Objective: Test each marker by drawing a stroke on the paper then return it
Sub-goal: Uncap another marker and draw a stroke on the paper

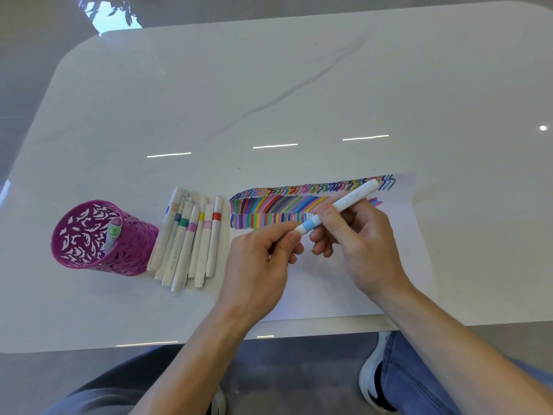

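Both hands, left hand (263, 259) and right hand (359, 241), pinch one blue marker (338, 206) over the paper (401, 250); bare table (269, 85) toward twelve o'clock.

Tabletop (299, 85): glossy white, faint grey veining, rounded far corners; strip-light reflections across the middle.
Cup (98, 235): magenta, cut-out leaf pattern, upright at near left; two marker ends visible inside.
Loose markers (191, 238): white barrels with coloured bands, side by side in a rough row, touching the cup's right side.
Paper (413, 235): white sheet, just right of the row, near the front edge; three bands of multicoloured strokes along its far part.
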